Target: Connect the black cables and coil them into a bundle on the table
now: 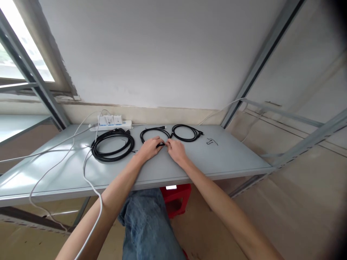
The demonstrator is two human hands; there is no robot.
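Note:
My left hand [150, 147] and my right hand [175, 150] meet at the near edge of a small coiled black cable [153, 132] in the middle of the grey metal shelf [230, 159]. Both hands have their fingers pinched closed on the coil's near strand. A second small black coil [186, 132] lies just right of it, untouched. A larger, thicker black coil [112, 146] lies to the left of my left hand. A tiny black wire tie [211, 142] lies to the right.
A white power strip [111, 123] with white plugs sits at the back left by the wall. White cords [62, 159] trail across the shelf's left side and hang off the front. A red stool [176, 198] stands below, by my jeans-clad knee.

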